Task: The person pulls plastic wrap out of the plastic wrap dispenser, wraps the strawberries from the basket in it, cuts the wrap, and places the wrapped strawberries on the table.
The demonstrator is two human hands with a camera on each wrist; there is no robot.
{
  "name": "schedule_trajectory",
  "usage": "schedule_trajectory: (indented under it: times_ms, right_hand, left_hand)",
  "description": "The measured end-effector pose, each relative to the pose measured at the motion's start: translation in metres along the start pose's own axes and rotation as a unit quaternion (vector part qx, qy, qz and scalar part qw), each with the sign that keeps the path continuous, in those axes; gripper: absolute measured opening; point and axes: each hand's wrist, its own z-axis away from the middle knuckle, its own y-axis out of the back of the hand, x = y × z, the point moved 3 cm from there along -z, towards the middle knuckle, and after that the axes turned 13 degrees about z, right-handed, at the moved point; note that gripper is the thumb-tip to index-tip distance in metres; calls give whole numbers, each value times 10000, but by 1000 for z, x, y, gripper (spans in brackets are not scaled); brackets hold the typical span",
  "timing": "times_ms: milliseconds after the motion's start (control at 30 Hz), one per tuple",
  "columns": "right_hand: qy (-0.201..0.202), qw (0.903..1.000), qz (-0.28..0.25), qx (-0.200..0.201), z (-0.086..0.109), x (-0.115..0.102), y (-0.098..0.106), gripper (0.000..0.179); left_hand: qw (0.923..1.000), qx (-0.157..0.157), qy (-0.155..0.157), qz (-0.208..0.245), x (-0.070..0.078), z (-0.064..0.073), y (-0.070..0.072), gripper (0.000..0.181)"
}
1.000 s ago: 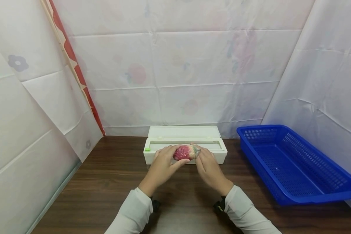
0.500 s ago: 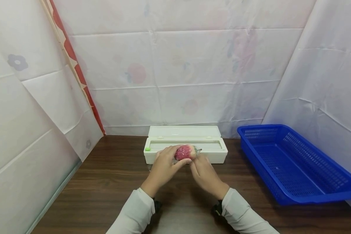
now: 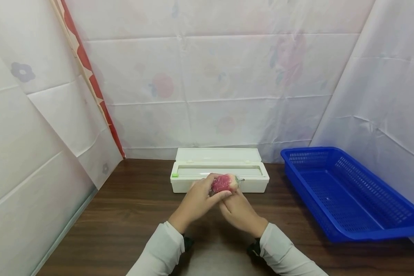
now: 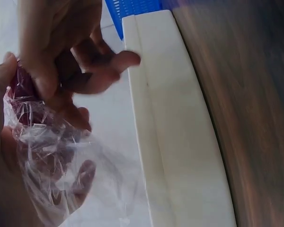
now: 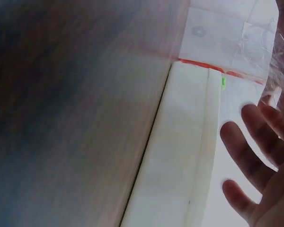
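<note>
My left hand (image 3: 198, 199) holds a pinkish-red fruit (image 3: 224, 183) with a pale end and a dark stem, its thumb and fingers around it. The fruit is wrapped in clear cling film. In the left wrist view, loose crumpled film (image 4: 52, 151) spreads below the fruit. My right hand (image 3: 240, 212) is against the underside near the stem end, partly hidden by the fruit. Its fingers look spread and relaxed in the right wrist view, the foremost at the film. Just behind both hands stands a white cling film dispenser (image 3: 189, 186), lid raised, with a green slider (image 3: 174, 175).
A blue perforated plastic basket (image 3: 331, 199) stands to the right on the dark wooden table (image 3: 124, 222). White printed sheets (image 3: 207, 88) hang as walls behind and at both sides.
The fruit and my left hand have shifted slightly right and down. My right hand has moved from beside the stem end to underneath the fruit, closer to my left hand.
</note>
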Motion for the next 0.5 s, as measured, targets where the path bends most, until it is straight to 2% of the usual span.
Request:
schedule_trajectory:
  times_ms: [167,300,433,500]
  right_hand:
    - [16,9991,-383,185,-2,13,5,9]
    - [-378,9942,-951,324,-4,31,14,5]
    - [-947,9797,-1479,962,-6,46,29,10]
    - [-1055,9709,-1641,1385,-7,50,37,16]
  left_hand:
    - [9999,37,112,20,-4,0,7,57]
    - [9994,137,284,153,-8,1,14,57]
    - [9992,193,336,115,-11,0,19,57]
    - [9993,190,318,100,-12,-1,20,56]
